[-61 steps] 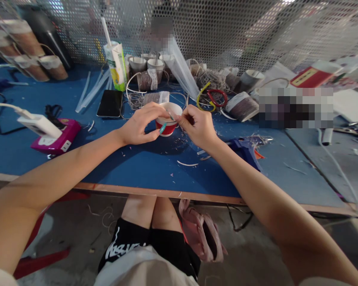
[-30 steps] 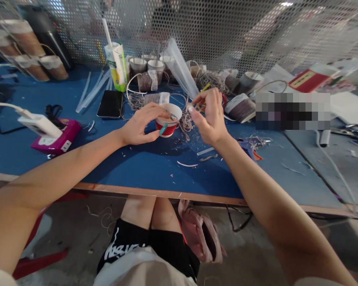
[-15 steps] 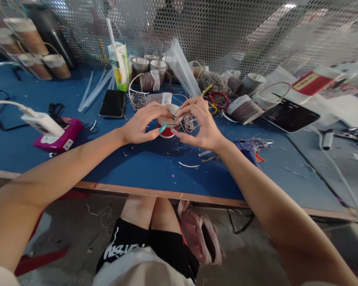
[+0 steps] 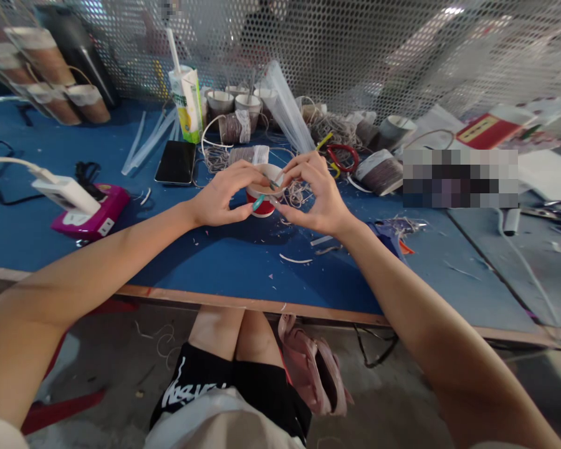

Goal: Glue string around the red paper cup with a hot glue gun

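A small red and white paper cup (image 4: 263,210) stands on the blue table, its mouth up. From the left, my left hand (image 4: 229,193) pinches the near rim, thumb outside and fingertips over the inside. Opposite it, my right hand (image 4: 315,193) grips the same rim at the right, thumb against the outer wall and fingers at the inner edge. The fingertips of both hands almost meet at the rim. Any small piece between them cannot be made out. Grey-brown cord (image 4: 297,194) lies tangled just behind my right fingers.
Behind stand several cups (image 4: 249,106), a drink carton (image 4: 187,106) and clear plastic strips (image 4: 287,109). A black phone (image 4: 176,163) and a purple power strip (image 4: 91,212) lie left. Red-handled scissors (image 4: 345,158), a cord-wrapped cup (image 4: 379,173) and a blue glue gun (image 4: 387,237) are right.
My thumbs have shifted slightly along the cup's rim. The cup and both arms are almost where they were.
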Available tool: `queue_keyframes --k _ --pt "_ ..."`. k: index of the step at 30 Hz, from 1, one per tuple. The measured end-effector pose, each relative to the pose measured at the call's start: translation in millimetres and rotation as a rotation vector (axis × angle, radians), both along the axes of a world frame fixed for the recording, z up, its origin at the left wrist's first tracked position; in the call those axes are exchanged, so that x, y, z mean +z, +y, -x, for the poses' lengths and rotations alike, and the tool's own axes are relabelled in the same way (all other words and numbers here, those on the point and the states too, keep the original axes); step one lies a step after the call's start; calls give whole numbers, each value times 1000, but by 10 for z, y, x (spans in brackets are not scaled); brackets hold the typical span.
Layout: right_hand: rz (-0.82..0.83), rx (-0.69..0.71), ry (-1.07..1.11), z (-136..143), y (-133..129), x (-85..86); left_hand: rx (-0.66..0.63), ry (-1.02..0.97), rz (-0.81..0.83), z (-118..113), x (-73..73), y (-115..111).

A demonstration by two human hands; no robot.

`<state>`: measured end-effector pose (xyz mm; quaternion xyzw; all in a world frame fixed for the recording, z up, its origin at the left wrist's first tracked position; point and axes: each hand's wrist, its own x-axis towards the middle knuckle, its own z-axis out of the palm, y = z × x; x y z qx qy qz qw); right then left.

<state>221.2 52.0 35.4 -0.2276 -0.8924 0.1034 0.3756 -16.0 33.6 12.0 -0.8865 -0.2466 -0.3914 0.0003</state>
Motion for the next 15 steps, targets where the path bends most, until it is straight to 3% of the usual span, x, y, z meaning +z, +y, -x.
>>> queue_keyframes --k 11,15 --pt "63 87 42 -32 -10 33 -61 -14 -13 24 -17 19" --pt "8 -47 271 -116 -100 67 -124 -45 -54 -2 -60 53"
